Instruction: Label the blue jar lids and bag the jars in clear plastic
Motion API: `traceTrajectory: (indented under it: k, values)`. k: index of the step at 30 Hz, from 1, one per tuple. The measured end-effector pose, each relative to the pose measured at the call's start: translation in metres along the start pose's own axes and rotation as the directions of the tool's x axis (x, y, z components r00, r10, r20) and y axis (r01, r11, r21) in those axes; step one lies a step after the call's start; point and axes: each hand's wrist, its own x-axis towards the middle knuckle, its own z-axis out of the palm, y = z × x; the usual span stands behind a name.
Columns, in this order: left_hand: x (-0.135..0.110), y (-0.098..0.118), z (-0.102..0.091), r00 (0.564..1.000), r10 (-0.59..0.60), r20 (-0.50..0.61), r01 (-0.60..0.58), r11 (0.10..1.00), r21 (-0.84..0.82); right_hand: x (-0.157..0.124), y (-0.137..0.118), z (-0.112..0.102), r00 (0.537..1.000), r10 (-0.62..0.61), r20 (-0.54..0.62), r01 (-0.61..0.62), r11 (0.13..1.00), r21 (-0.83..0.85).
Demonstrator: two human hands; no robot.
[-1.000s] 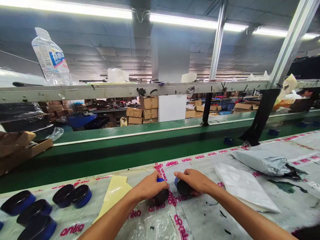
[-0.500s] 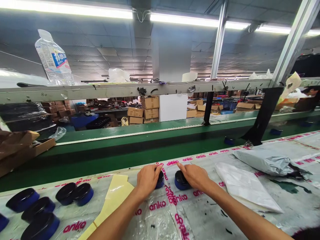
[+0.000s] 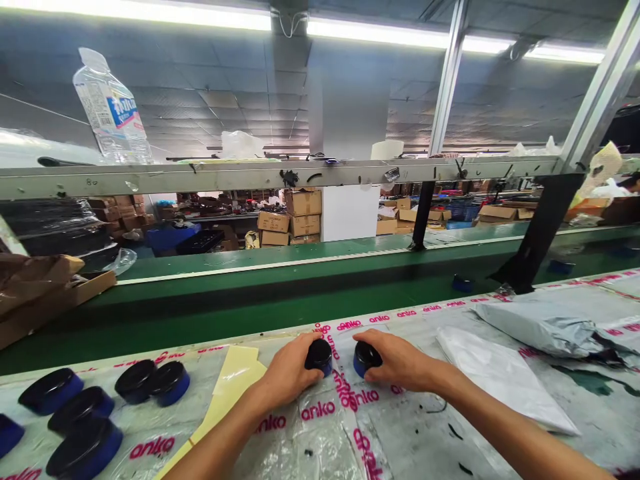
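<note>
My left hand [image 3: 293, 368] grips a short round piece [image 3: 320, 355] with a glossy black top and a blue side, thumb and fingers around its rim. A matching round piece [image 3: 367, 357] is held by my right hand [image 3: 400, 360], with the thumb in front and fingers behind. Both pieces rest on the plastic-covered worktop [image 3: 320, 440], a small gap between them. Several more black-and-blue round pieces [image 3: 85, 447] lie at the left. A yellow paper sheet [image 3: 235, 377] is beside my left forearm.
A folded white bag [image 3: 500, 373] and a grey plastic bag [image 3: 545, 327] lie to the right. Behind the worktop runs a green conveyor belt [image 3: 280, 293] carrying a round piece [image 3: 463, 283]. A metal rail [image 3: 240, 177] crosses above it, with a water bottle [image 3: 113, 110] on top.
My hands have shifted from over the tops of the two round pieces to around their sides, so more of the black tops shows. The view has shifted slightly.
</note>
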Motion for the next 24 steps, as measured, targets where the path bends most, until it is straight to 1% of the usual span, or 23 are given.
traceTrajectory:
  k: [6,9,11,13,15,20,24]
  values:
    - [0.0,-0.003,0.0,0.999,-0.023,-0.031,0.021,0.998,-0.059,-0.009,-0.006,-0.002,0.987,0.127,-0.1,-0.138,0.984,-0.113]
    - [-0.003,-0.006,-0.003,1.0,-0.012,-0.005,0.012,0.995,-0.098,-0.017,-0.004,-0.006,0.992,0.101,-0.073,-0.109,0.988,-0.114]
    - [-0.005,-0.006,-0.007,1.0,-0.004,0.009,0.005,0.993,-0.117,-0.02,0.0,-0.01,0.997,0.066,-0.038,-0.069,0.993,-0.093]
    - [-0.007,-0.005,-0.009,1.0,-0.001,0.012,0.003,0.993,-0.122,-0.021,0.005,-0.014,0.998,0.059,-0.016,-0.06,0.995,-0.074]
    - [-0.008,-0.001,-0.01,1.0,-0.004,0.008,0.005,0.994,-0.11,-0.021,0.008,-0.015,0.997,0.076,-0.015,-0.077,0.995,-0.058]
    - [-0.008,0.011,-0.003,0.998,-0.041,-0.052,0.04,0.999,-0.016,-0.02,0.008,-0.011,0.987,0.139,-0.077,-0.141,0.99,-0.029]
    - [-0.006,0.017,0.0,0.994,-0.067,-0.083,0.071,0.997,0.043,-0.025,0.006,-0.01,0.989,0.126,-0.082,-0.125,0.992,0.008]
